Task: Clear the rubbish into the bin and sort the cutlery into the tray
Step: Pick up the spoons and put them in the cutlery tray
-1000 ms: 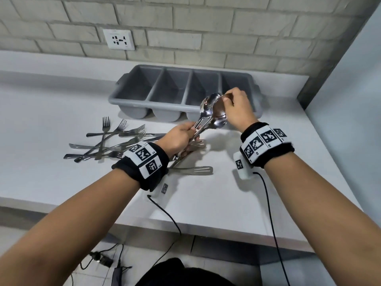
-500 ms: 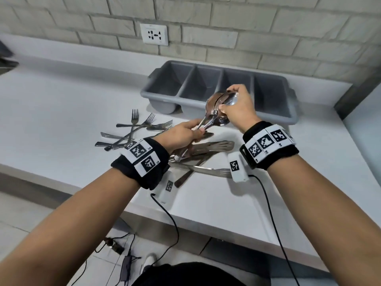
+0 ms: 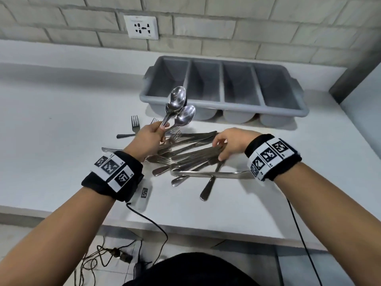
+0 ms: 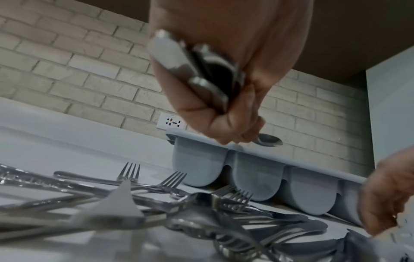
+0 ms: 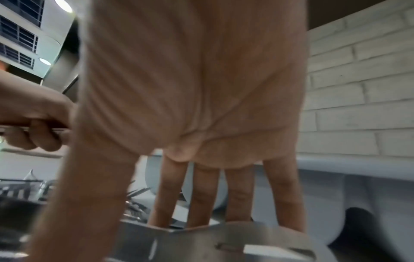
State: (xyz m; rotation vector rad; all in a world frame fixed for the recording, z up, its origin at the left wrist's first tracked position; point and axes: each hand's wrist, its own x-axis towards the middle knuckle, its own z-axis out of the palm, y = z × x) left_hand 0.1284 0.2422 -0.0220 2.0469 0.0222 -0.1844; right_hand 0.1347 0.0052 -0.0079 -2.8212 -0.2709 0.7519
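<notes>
My left hand (image 3: 161, 129) grips a bunch of steel spoons (image 3: 177, 102) by their handles, bowls up, above the white counter in front of the tray; the left wrist view shows the handle ends (image 4: 179, 58) sticking out of the fist (image 4: 224, 115). The grey four-compartment cutlery tray (image 3: 237, 106) stands by the brick wall, and its visible compartments hold nothing. A pile of forks and knives (image 3: 189, 157) lies between my hands. My right hand (image 3: 218, 149) reaches down onto the pile's right end, with straight, spread fingers (image 5: 201, 195) touching the cutlery and holding nothing.
A long flat slotted steel utensil (image 3: 206, 174) lies across the near side of the pile. More forks (image 3: 135, 122) lie to the left. A wall socket (image 3: 141, 27) sits above the counter. The counter edge (image 3: 185, 228) is near me, with cables hanging below. A wall closes off the right.
My right hand let go of the spoon bowls and dropped onto the pile of forks and knives. My left hand kept the spoons and now holds them alone, more upright.
</notes>
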